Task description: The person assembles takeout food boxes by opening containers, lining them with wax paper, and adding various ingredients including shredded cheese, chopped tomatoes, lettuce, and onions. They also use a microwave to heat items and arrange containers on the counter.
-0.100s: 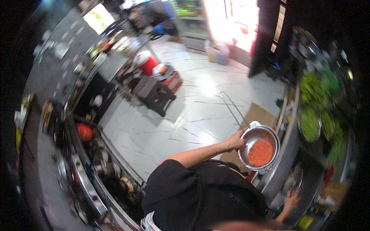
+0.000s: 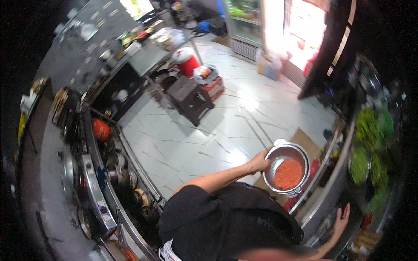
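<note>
Right of centre, the left hand [image 2: 260, 163] grips the rim of a steel pot [image 2: 287, 173] of orange-red paste; the right hand [image 2: 340, 221], lower right, lies spread open on the bench [image 2: 320, 204].

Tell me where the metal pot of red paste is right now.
In the head view, right of centre: the metal pot is held at its rim by the left hand, beside the steel counter.

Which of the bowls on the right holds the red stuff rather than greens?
The metal pot held at its rim by the left hand; it holds orange-red paste, while the bowls on the counter beyond hold green vegetables.
</note>
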`<control>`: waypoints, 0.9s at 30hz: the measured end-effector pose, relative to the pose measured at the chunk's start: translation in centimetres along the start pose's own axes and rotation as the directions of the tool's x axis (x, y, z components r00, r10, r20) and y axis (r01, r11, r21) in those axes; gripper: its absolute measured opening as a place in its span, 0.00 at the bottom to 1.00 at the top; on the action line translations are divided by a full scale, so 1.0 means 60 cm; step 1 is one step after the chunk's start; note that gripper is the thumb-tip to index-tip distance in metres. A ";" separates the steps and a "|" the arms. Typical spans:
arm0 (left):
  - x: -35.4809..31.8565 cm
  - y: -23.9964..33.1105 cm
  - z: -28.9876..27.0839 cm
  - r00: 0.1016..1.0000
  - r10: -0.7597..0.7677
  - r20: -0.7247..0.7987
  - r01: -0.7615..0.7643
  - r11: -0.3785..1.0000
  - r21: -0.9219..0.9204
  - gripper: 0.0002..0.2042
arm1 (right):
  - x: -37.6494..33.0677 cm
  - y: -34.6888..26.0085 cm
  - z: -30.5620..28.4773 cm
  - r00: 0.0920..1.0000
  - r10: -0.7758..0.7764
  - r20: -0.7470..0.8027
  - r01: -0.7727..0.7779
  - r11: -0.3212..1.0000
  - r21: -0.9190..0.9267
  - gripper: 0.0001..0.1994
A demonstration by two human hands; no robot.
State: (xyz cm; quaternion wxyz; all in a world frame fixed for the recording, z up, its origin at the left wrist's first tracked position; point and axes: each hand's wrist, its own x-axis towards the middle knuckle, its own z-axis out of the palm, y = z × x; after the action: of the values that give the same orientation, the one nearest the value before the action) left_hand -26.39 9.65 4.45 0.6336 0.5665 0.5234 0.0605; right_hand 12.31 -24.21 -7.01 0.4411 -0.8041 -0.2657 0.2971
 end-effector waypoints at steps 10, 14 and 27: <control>-0.053 -0.270 -0.474 0.842 -0.062 -0.536 -0.154 0.925 -0.348 0.29 | 0.273 -0.146 0.697 0.885 -0.103 0.454 0.338 0.812 -0.476 0.27; -0.054 -0.390 -0.665 0.670 -0.082 -0.738 -0.356 0.837 -0.416 0.29 | 0.164 -0.247 1.080 0.635 -0.245 0.732 0.586 0.770 -0.251 0.27; -0.079 -0.476 -1.230 0.324 -0.319 -0.891 -0.540 0.710 -0.451 0.27 | 0.121 -0.619 1.795 0.058 0.410 0.910 0.555 0.745 -0.370 0.50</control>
State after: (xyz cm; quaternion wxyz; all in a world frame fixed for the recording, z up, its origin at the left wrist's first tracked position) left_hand -97.26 44.80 -1.07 0.3632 0.1787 0.6778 0.6138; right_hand -65.55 57.64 -23.36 -0.1678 -0.4485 -0.6215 0.6200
